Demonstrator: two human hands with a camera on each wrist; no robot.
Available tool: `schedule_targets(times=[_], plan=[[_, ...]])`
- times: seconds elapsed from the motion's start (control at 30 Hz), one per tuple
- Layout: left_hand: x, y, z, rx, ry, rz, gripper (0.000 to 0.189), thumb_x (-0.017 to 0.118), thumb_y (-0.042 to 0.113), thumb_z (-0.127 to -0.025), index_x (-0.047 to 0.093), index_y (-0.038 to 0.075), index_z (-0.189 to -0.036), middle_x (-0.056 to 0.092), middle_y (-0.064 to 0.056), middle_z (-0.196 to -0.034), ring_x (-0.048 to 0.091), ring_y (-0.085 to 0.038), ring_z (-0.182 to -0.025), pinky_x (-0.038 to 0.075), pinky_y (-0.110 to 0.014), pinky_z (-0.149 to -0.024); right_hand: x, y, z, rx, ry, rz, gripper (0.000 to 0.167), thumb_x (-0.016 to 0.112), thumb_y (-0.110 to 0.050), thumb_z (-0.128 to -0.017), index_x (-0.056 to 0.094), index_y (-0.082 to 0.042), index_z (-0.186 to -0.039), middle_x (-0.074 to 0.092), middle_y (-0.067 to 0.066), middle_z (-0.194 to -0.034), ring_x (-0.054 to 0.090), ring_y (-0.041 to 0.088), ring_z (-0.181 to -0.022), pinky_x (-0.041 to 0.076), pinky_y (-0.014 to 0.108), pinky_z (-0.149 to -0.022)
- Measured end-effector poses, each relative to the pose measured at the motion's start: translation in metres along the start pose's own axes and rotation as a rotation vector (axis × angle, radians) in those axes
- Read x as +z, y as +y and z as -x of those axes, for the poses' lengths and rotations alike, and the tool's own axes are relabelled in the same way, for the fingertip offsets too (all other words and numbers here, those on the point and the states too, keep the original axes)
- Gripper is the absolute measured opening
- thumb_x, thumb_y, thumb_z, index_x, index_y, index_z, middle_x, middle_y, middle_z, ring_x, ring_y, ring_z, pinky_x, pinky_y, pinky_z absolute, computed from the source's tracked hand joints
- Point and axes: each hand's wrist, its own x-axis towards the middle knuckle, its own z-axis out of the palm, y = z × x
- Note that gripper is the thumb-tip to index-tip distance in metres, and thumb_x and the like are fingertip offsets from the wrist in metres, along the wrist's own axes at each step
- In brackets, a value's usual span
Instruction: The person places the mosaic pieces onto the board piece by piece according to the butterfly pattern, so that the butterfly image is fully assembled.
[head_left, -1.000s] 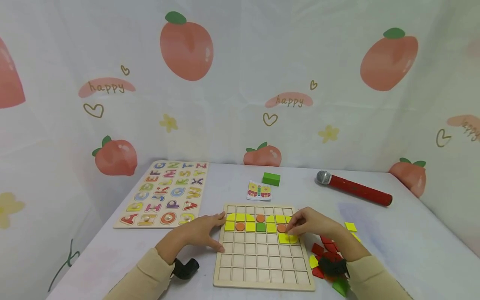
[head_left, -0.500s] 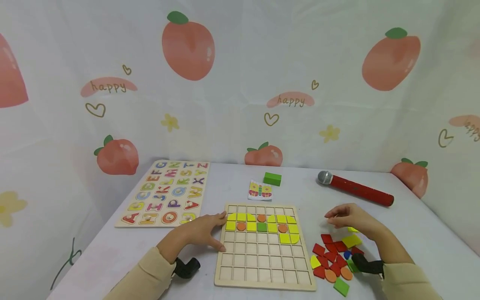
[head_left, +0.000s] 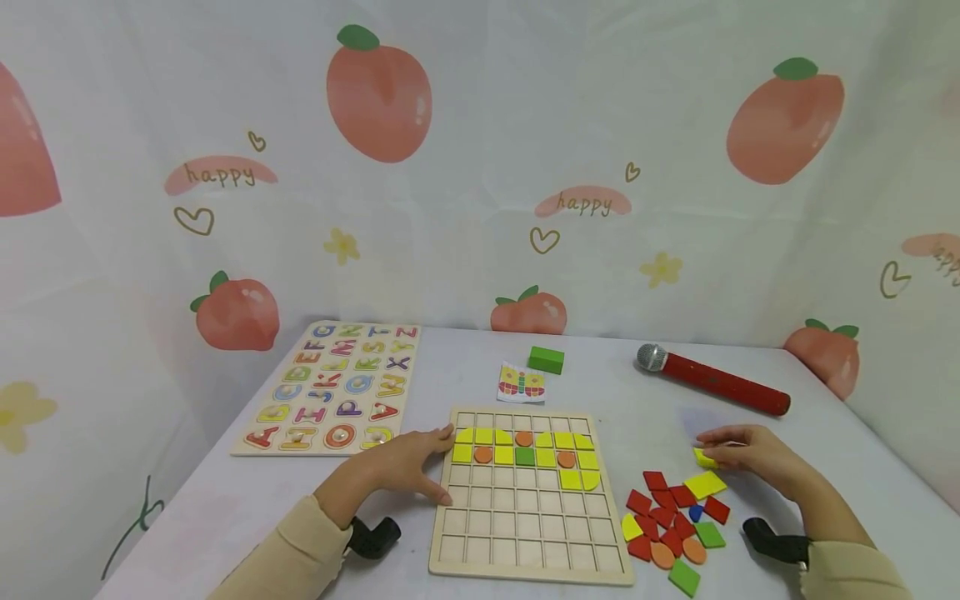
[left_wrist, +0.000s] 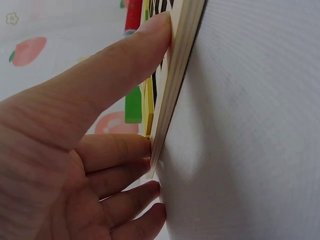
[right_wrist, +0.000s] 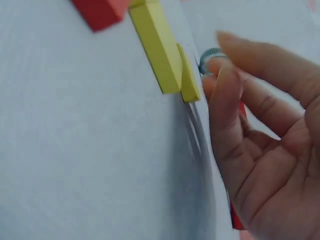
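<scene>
Standing by the table. Left hand (head_left: 397, 467) at the left edge of a pale wooden grid board (head_left: 525, 529); thumb and fingers spread well apart, thumb lower down the near part of the edge, fingertips touching farther up. Right hand (head_left: 757, 454) out to the right, over a small flat yellow tile (head_left: 702, 457) on the table; thumb and forefinger apart, gap showing in the right wrist view. Whether any finger touches the tile, cannot tell.

Just nearer: a larger yellow piece (head_left: 705, 484), then scattered red tiles (head_left: 638, 502), orange discs (head_left: 694, 549) and green squares (head_left: 684, 577), all right of the board. On the board, yellow pieces fill most of the second and third rows from the far side, with orange discs and one green square (head_left: 525, 457) among them; two more yellows at the right of the fourth.

Beyond the board: small printed butterfly card (head_left: 522, 383), green block (head_left: 546, 360). Far right, red microphone with silver head (head_left: 720, 383). Far left, wooden alphabet board (head_left: 277, 451).
</scene>
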Motion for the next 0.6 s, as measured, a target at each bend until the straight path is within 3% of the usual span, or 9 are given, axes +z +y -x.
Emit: schedule_targets(times=[0.23, 0.37, 0.6], plan=[[0.0, 0.0006, 0.0006, 0.003, 0.0, 0.007, 0.09, 0.078, 0.045, -0.069, 0.039, 0.011, -0.142, 0.027, -0.006, -0.154, 0.027, -0.032, -0.141, 0.026, -0.05, -0.113, 0.0007, 0.0074, -0.0002, 0.007, 0.012, 0.056, 0.05, 0.066, -0.026, -0.085, 0.055, 0.007, -0.122, 0.063, 0.015, -0.112, 0.055, 0.015, -0.086, 0.052, 0.024, -0.07], [-0.0002, 0.0008, 0.0016, 0.006, 0.002, 0.015, 0.09, 0.079, 0.044, -0.069, 0.039, 0.01, -0.142, 0.026, -0.007, -0.154, 0.027, -0.032, -0.141, 0.026, -0.05, -0.113, 0.0022, 0.0071, -0.0008, -0.008, 0.018, 0.088, 0.045, 0.068, -0.02, -0.084, 0.057, 0.008, -0.118, 0.063, 0.011, -0.103, 0.051, 0.016, -0.082, 0.051, 0.024, -0.066], [-0.0004, 0.0007, 0.0012, 0.006, 0.006, 0.002, 0.09, 0.078, 0.046, -0.069, 0.039, 0.011, -0.142, 0.026, -0.006, -0.154, 0.027, -0.032, -0.141, 0.025, -0.051, -0.114, 0.0008, 0.0058, -0.0005, -0.006, 0.012, 0.037, 0.041, 0.068, -0.021, -0.085, 0.054, 0.008, -0.111, 0.061, 0.004, -0.09, 0.053, 0.016, -0.077, 0.051, 0.023, -0.066]])
